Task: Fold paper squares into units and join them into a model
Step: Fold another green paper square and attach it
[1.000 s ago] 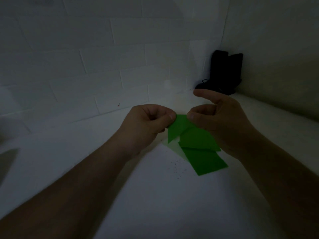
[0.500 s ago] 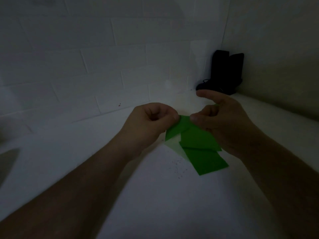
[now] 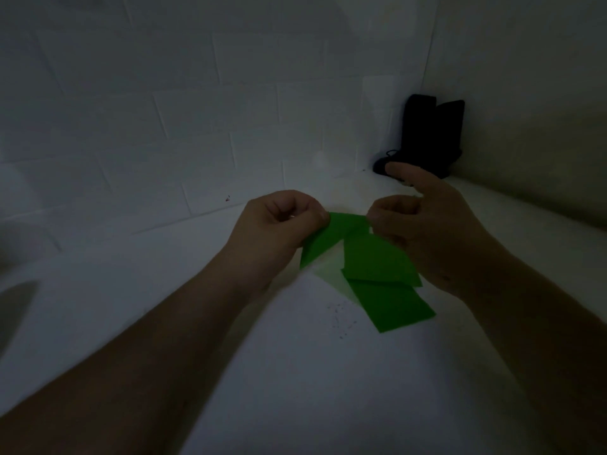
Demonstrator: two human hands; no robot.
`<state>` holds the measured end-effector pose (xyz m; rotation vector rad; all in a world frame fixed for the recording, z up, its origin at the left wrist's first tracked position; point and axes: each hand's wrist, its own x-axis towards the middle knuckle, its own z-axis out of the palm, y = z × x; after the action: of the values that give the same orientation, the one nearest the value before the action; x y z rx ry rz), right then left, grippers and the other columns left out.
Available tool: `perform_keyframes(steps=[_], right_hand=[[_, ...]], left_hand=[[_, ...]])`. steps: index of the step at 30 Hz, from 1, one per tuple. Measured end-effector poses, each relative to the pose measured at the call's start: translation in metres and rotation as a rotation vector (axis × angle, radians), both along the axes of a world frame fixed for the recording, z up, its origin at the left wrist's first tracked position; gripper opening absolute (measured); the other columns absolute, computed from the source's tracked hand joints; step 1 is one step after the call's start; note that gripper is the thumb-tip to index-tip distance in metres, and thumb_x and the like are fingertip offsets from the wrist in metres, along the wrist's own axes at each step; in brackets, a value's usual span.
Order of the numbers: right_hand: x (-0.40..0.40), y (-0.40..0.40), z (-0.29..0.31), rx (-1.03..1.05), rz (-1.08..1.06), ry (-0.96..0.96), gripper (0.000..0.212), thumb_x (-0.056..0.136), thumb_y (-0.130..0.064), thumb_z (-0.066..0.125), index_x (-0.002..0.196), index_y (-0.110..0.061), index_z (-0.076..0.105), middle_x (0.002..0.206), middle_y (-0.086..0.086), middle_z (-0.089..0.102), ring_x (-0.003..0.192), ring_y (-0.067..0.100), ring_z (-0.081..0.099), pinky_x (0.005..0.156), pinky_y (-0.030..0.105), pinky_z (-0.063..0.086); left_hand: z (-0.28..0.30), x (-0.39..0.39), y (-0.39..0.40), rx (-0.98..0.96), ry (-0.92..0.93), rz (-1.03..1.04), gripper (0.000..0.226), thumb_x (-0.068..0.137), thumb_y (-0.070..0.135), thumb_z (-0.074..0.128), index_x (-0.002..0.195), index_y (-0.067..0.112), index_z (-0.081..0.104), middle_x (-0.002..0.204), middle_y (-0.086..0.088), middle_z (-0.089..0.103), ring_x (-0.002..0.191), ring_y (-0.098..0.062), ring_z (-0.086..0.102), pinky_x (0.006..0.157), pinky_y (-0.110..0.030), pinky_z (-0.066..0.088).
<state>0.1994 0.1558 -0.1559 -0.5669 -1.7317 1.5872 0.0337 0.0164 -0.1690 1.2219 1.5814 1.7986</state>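
Between the two hands, green paper is pinched at its top: left hand one corner, right hand the other, forefinger raised.

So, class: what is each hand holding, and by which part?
Both pinch the folded green paper at its top edge: left hand the left corner, right hand the right.

One head cam only, so you get no second view. It looks forward and down, close over your hands, toward the far right corner of the white surface.
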Motion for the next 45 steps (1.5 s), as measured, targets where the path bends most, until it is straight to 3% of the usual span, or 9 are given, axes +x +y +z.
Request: perform_keyframes(steps=[7, 11, 14, 17, 22, 31, 36, 42, 45], right_hand=[[-0.001, 0.000, 0.003, -0.066, 0.005, 0.040, 0.072, 0.087, 0.005, 0.070, 0.148, -0.023, 0.045, 0.084, 0.004, 0.075, 0.087, 0.025, 0.069, 0.092, 0.044, 0.057], [0.001, -0.011, 0.004, 0.062, 0.051, -0.059, 0.075, 0.086, 0.002, 0.072, 0.149, -0.026, 0.042, 0.093, 0.004, 0.078, 0.085, 0.014, 0.075, 0.076, 0.025, 0.058], [0.000, -0.014, 0.004, 0.136, 0.009, -0.098, 0.068, 0.085, 0.001, 0.074, 0.144, -0.023, 0.050, 0.088, 0.003, 0.078, 0.082, 0.015, 0.075, 0.080, 0.032, 0.062], [0.001, -0.011, 0.004, 0.116, -0.012, -0.104, 0.070, 0.084, 0.001, 0.075, 0.144, -0.026, 0.050, 0.088, 0.004, 0.078, 0.083, 0.024, 0.074, 0.088, 0.051, 0.058], [0.002, -0.006, 0.002, 0.093, 0.014, -0.095, 0.074, 0.085, 0.002, 0.074, 0.148, -0.025, 0.045, 0.086, 0.004, 0.078, 0.079, 0.014, 0.074, 0.081, 0.034, 0.057], [0.002, -0.001, 0.001, 0.095, -0.070, -0.066, 0.072, 0.081, 0.003, 0.077, 0.141, -0.027, 0.051, 0.084, 0.003, 0.077, 0.080, 0.021, 0.073, 0.091, 0.057, 0.055], [0.002, 0.001, 0.001, 0.030, -0.071, 0.028, 0.065, 0.082, 0.001, 0.075, 0.136, -0.028, 0.053, 0.080, 0.005, 0.076, 0.074, 0.018, 0.071, 0.082, 0.041, 0.059], [-0.002, 0.000, 0.004, -0.141, -0.013, 0.002, 0.033, 0.091, -0.026, 0.070, 0.122, -0.033, 0.064, 0.093, -0.002, 0.076, 0.084, 0.017, 0.071, 0.076, 0.035, 0.057], [-0.002, -0.003, 0.005, -0.173, 0.040, -0.066, 0.033, 0.085, -0.041, 0.068, 0.115, -0.028, 0.071, 0.098, -0.002, 0.077, 0.097, 0.026, 0.071, 0.077, 0.037, 0.062]], left_hand=[[0.001, -0.003, -0.001, -0.011, -0.025, 0.031, 0.016, 0.093, 0.008, 0.069, 0.080, 0.014, 0.074, 0.080, -0.008, 0.069, 0.078, -0.022, 0.062, 0.077, -0.039, 0.051], [0.000, -0.001, -0.001, -0.010, -0.010, 0.001, 0.009, 0.092, 0.008, 0.070, 0.084, 0.009, 0.075, 0.079, -0.009, 0.070, 0.075, -0.020, 0.065, 0.078, -0.038, 0.054], [-0.001, 0.000, 0.000, -0.011, 0.000, 0.000, 0.016, 0.094, 0.003, 0.068, 0.082, 0.010, 0.075, 0.077, -0.008, 0.072, 0.074, -0.018, 0.067, 0.077, -0.035, 0.057], [-0.001, 0.001, 0.000, -0.020, -0.003, -0.003, 0.021, 0.093, 0.003, 0.068, 0.077, 0.015, 0.076, 0.077, -0.007, 0.073, 0.074, -0.017, 0.068, 0.074, -0.033, 0.057], [-0.002, 0.001, 0.001, -0.033, -0.030, 0.022, 0.018, 0.094, 0.003, 0.067, 0.079, 0.011, 0.073, 0.076, -0.008, 0.070, 0.073, -0.018, 0.065, 0.074, -0.033, 0.054], [0.001, 0.004, 0.001, -0.094, -0.128, -0.051, 0.005, 0.097, 0.012, 0.065, 0.096, 0.010, 0.070, 0.086, -0.006, 0.071, 0.077, -0.016, 0.067, 0.073, -0.029, 0.058], [-0.001, 0.002, 0.003, -0.080, -0.169, 0.001, 0.014, 0.092, 0.004, 0.071, 0.090, 0.010, 0.058, 0.089, -0.017, 0.058, 0.070, -0.021, 0.069, 0.076, -0.035, 0.060], [-0.005, -0.003, 0.004, -0.038, -0.071, 0.036, 0.017, 0.088, -0.003, 0.072, 0.090, 0.010, 0.060, 0.082, -0.012, 0.061, 0.072, -0.022, 0.068, 0.080, -0.039, 0.061], [-0.006, -0.003, 0.003, -0.048, -0.001, -0.018, 0.015, 0.089, -0.003, 0.071, 0.092, 0.011, 0.066, 0.078, -0.006, 0.069, 0.074, -0.021, 0.066, 0.076, -0.038, 0.059]])
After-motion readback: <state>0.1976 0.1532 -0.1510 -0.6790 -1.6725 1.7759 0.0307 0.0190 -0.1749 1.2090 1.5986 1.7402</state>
